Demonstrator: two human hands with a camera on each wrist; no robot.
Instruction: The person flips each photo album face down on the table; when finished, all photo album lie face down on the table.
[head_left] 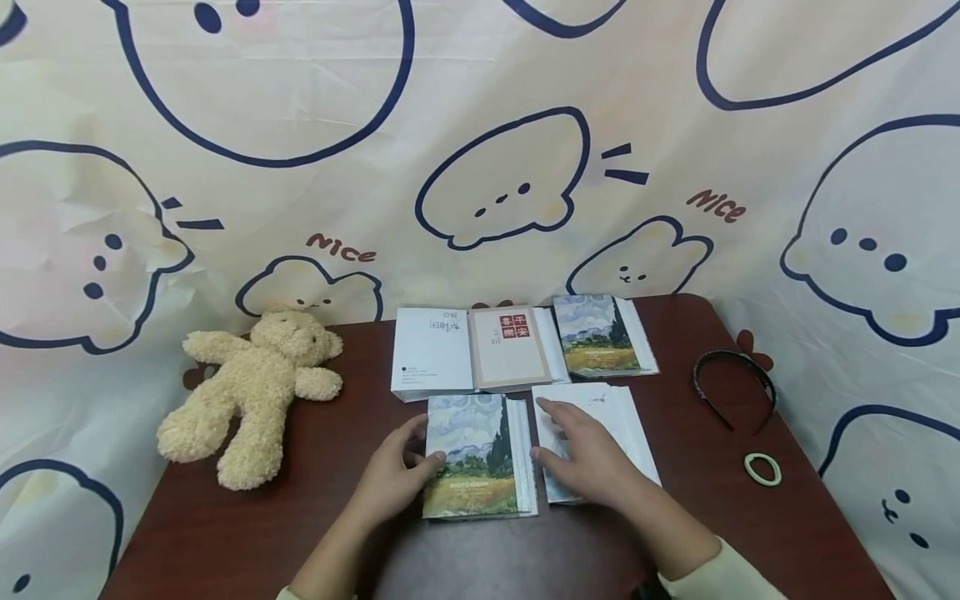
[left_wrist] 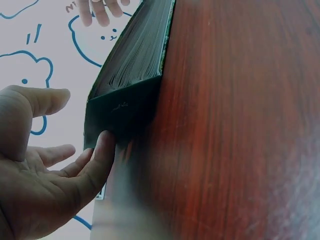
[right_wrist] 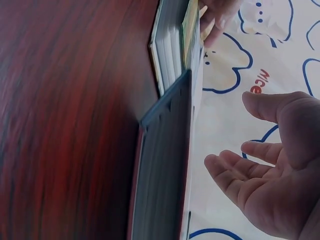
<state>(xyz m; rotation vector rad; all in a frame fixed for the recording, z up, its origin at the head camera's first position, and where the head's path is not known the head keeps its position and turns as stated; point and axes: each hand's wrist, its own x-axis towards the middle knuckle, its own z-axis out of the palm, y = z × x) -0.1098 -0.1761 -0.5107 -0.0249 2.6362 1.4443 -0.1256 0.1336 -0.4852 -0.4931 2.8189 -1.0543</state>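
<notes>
A photo album with a painted landscape cover (head_left: 468,467) lies at the front middle of the table. My left hand (head_left: 399,475) is at its left side, thumb near the cover's edge. In the left wrist view, the fingertips of my left hand (left_wrist: 60,165) are right at the album's dark green spine (left_wrist: 122,112), with thumb and fingers spread apart. Beside that album, to the right, lies a white-covered album (head_left: 622,442). My right hand (head_left: 588,454) hovers over its left part, and the right wrist view shows the fingers of this hand (right_wrist: 270,170) loosely extended, holding nothing.
Behind, in a row, lie a white album (head_left: 431,350), a beige album with red characters (head_left: 513,354) and another landscape album (head_left: 596,337). A plush bear (head_left: 258,392) lies at left. A black headband (head_left: 731,354) and a pale green ring (head_left: 762,469) lie at right on the brown table (head_left: 712,500).
</notes>
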